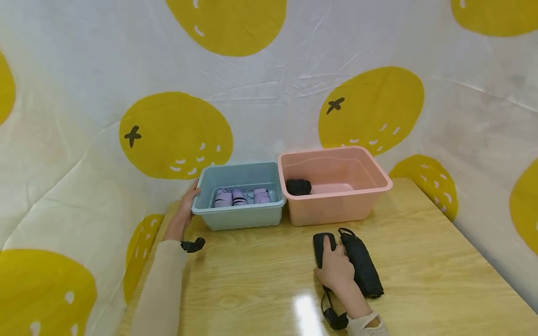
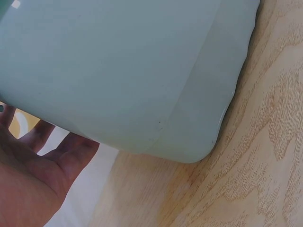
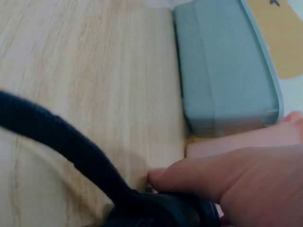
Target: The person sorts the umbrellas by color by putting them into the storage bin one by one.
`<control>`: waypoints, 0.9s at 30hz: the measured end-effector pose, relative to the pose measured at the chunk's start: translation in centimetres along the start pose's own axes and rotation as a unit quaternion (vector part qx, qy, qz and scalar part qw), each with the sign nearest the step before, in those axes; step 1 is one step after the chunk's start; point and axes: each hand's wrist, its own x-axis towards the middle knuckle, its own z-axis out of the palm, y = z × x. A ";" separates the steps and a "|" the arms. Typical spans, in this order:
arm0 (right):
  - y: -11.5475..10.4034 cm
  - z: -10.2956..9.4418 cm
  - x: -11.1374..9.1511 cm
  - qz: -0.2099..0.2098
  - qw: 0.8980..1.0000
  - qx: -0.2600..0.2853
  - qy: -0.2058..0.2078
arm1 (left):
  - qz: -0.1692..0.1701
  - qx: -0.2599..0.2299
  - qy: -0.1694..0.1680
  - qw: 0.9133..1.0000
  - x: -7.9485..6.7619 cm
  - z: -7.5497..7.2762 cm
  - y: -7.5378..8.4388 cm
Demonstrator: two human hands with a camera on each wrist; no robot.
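Note:
My right hand (image 1: 336, 268) grips a black folded umbrella (image 1: 318, 252) low over the table's front right, index finger stretched along it. A black wrist strap (image 3: 66, 142) loops from its near end in the right wrist view. Just right of that hand, a second black folded umbrella (image 1: 362, 266) lies on the wood, its strap loop at the far end. My left hand (image 1: 185, 205) touches the left end of a light blue bin (image 1: 241, 221), fingers fairly straight against its outer side. Several purple folded umbrellas (image 1: 240, 197) lie inside this bin.
A pink bin (image 1: 332, 210) stands right against the blue one, with a black bundle (image 1: 299, 187) in its left corner. Both bins sit near the back of the wooden table (image 1: 239, 280). A white cloth (image 1: 260, 107) with yellow fruit prints hangs behind and at the sides.

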 end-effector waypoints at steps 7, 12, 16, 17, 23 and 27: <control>0.6 -0.1 0.7 0.016 0.999 0.022 0.021 | 0.008 -0.018 -0.005 1.000 1.2 -0.1 -0.9; 0.7 -0.3 1.6 0.010 0.999 0.040 0.034 | 0.006 -0.008 0.019 1.000 2.2 -0.6 -1.7; 0.7 -0.9 1.3 0.010 0.998 0.049 0.029 | -0.011 -0.012 0.015 1.000 1.9 -0.7 -1.6; 0.6 -1.3 1.1 0.008 0.998 0.052 0.027 | -0.015 -0.015 0.014 1.000 1.7 -0.6 -1.4; -0.3 -4.7 -0.2 -0.009 0.997 0.072 0.030 | -0.005 -0.022 0.006 1.000 0.6 -0.1 -0.5; -1.0 -7.2 -0.5 -0.038 0.995 0.075 0.050 | 0.004 -0.022 0.001 1.000 0.1 -0.4 -0.2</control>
